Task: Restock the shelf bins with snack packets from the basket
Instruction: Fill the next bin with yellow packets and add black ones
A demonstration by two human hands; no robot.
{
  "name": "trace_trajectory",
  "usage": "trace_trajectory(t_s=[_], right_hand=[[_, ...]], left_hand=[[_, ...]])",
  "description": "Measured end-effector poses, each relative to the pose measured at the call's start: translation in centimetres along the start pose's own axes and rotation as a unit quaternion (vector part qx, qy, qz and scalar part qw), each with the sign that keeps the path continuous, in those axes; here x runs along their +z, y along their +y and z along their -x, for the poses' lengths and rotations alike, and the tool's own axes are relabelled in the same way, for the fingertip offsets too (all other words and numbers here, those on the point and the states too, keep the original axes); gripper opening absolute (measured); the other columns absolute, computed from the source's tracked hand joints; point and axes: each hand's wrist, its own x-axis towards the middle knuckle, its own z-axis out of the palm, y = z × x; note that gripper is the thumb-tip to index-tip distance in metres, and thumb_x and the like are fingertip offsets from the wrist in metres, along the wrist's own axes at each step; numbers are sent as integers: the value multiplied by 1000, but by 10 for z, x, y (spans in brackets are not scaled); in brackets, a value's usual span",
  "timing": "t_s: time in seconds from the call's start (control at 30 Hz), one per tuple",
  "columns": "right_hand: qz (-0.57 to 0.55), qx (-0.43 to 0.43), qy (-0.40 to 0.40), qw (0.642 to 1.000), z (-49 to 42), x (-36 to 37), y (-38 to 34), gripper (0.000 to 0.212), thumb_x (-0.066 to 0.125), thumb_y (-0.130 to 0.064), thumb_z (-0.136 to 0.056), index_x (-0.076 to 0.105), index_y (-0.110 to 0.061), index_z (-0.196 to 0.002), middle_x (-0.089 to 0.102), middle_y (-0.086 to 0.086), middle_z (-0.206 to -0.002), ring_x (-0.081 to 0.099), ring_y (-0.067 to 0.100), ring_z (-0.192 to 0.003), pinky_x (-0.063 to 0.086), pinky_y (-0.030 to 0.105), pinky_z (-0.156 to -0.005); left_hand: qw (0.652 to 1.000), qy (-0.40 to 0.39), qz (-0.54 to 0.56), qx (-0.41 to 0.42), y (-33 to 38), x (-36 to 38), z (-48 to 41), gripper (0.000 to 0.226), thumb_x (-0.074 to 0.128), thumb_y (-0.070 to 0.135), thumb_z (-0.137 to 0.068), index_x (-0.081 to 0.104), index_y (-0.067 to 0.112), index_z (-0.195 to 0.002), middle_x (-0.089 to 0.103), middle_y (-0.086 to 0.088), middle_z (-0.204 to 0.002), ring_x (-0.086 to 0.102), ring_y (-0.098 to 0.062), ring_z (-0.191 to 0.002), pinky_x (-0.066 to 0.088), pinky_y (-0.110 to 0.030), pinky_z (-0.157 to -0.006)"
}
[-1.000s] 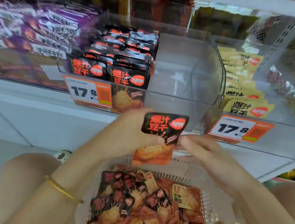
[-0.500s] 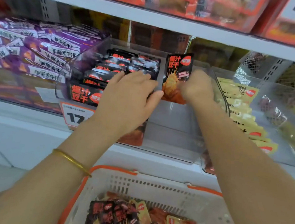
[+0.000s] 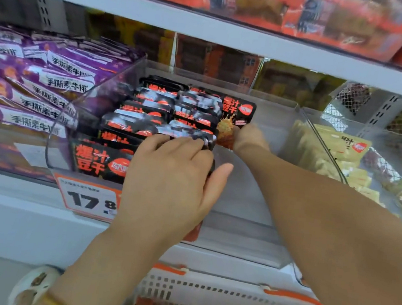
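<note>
Now the right hand (image 3: pixel 249 139) seems to pinch the black packet (image 3: pixel 237 113) low down, upright above its fingers in the clear bin (image 3: pixel 254 184); left hand (image 3: pixel 174 174), fingers spread, presses the stocked rows (image 3: pixel 148 118). Reads as light, slick, floppy: best gripped at a sealed edge.

A single wide-angle view from the person's head, facing forward and slightly down at the shelving from close range. Both forearms run away from the lens to the left hand (image 3: pixel 174 174) and right hand (image 3: pixel 249 139) at the clear bin (image 3: pixel 252 201). The upper shelf (image 3: pixel 210 26) spans above the hands; the basket (image 3: pixel 202 294) lies below the wrists, nearest the lens.
</note>
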Motion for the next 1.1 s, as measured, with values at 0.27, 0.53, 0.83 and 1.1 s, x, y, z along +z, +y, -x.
trace_trajectory(t_s=[0.27,0.53,0.83,1.1], right_hand=[[44,-12,24,999,30,-28,-13,35,42,-10,-95,49,-5,-129,52,13,-133,48,29,-124,42,33,-96],[-6,-234,11,972,236,-110,39,8,63,-18,-87,56,-16,-86,60,2,-76,59,21,-75,47,32,-69],[233,-50,-381,893,246,89,243,29,57,-14,-89,57,-4,-116,62,15,-115,60,30,-104,46,30,-76],[169,3,-318,933,285,163,279,28,58,-10,-88,50,-9,-115,60,11,-111,58,30,-103,51,36,-80]], left_hand=[[983,161,24,81,6,-6,9,35,43,29,-95,71,9,-98,69,-3,-108,61,-26,-96,37,-41,-89],[984,79,82,139,51,-12,77,23,49,17,-86,70,9,-94,68,-3,-95,55,-29,-84,37,-40,-73],[925,-366,74,76,77,37,131,46,33,29,-81,66,17,-111,66,-3,-107,55,-25,-104,48,-39,-82],[907,-409,68,75,73,65,140,26,42,29,-93,62,18,-105,61,1,-101,51,-20,-100,49,-41,-80]])
